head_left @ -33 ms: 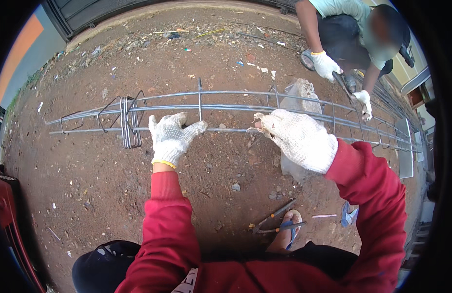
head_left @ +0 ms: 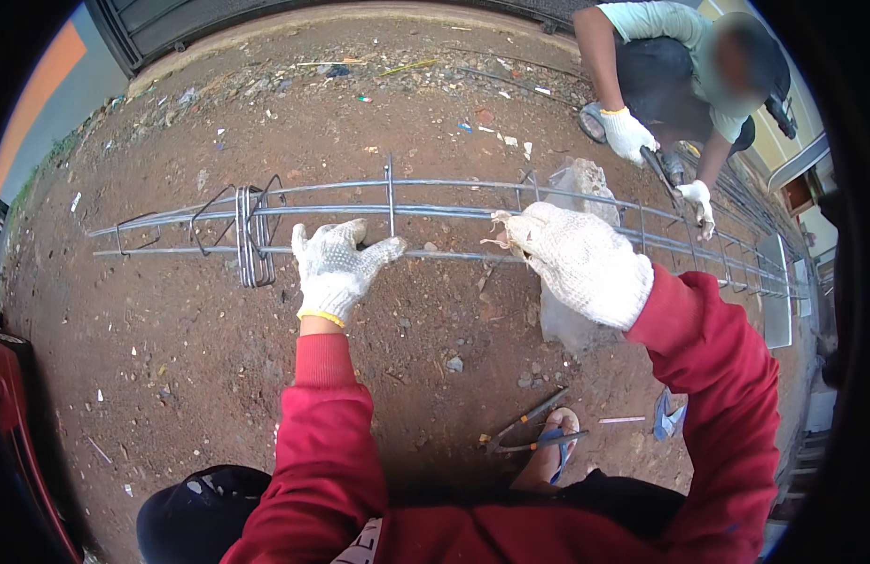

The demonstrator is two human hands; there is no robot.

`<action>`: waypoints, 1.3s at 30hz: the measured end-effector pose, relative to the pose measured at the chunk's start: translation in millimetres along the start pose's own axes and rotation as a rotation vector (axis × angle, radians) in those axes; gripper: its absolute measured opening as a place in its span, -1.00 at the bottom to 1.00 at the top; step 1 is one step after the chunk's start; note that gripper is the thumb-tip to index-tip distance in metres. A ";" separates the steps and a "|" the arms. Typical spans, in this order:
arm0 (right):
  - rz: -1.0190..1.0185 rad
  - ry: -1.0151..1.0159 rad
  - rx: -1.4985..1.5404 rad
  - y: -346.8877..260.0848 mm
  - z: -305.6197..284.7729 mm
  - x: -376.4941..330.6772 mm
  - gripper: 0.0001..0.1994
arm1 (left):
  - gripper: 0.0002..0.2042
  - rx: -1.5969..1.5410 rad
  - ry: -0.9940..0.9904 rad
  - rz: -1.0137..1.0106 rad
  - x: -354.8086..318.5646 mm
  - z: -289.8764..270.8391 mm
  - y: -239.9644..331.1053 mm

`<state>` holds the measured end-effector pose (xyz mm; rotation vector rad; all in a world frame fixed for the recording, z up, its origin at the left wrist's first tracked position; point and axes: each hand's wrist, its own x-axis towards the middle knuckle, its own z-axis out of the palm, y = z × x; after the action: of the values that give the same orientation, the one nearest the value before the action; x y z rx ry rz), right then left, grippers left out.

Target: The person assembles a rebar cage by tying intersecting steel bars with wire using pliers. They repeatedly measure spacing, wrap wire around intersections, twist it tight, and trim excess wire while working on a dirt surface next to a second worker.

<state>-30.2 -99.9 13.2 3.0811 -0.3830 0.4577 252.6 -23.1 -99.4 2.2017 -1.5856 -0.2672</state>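
Observation:
A long cage of steel rods (head_left: 472,256) and bent wire stirrups lies across the ground before me. My left hand (head_left: 336,268), in a white knit glove, curls over the near rod, its thumb stretched along it to the foot of an upright stirrup (head_left: 391,197). Left of that hand, several stirrups (head_left: 251,235) stand bunched together. My right hand (head_left: 580,258), also gloved, is closed above the rods farther right. Its fingertips are pressed together under frayed glove threads; what they hold, if anything, is hidden.
Under the cage sits a pale block (head_left: 585,179) with plastic sheeting. A gloved co-worker (head_left: 656,66) crouches at far right, a tool (head_left: 658,169) in one hand at the cage. Long-handled pliers or cutters (head_left: 524,423) lie by my sandalled foot (head_left: 552,446). A red object (head_left: 26,442) stands at left.
My right hand has shifted slightly right and away from me, and its bare fingertip no longer shows. My left hand stays on the near rod, barely moved.

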 end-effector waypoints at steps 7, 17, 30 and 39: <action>-0.024 -0.103 0.090 -14.1 25.6 73.2 -0.78 | -0.38 0.026 -0.053 0.042 2.9 -10.2 1.8; 0.535 -0.187 0.840 -74.5 112.8 36.7 -0.83 | -0.31 0.048 -0.082 0.034 0.1 -10.9 1.2; 0.770 0.206 1.016 -74.5 89.6 42.3 -0.83 | -0.40 0.039 -0.024 0.056 -0.4 -4.8 -1.0; 0.803 0.463 1.136 -41.1 54.4 67.3 -0.80 | -0.44 -0.016 0.073 0.084 -3.4 -2.9 -0.9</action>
<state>57.7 -78.2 -18.2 3.3115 -1.8943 1.9209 253.4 -19.0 -97.4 2.1023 -1.6264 -0.1720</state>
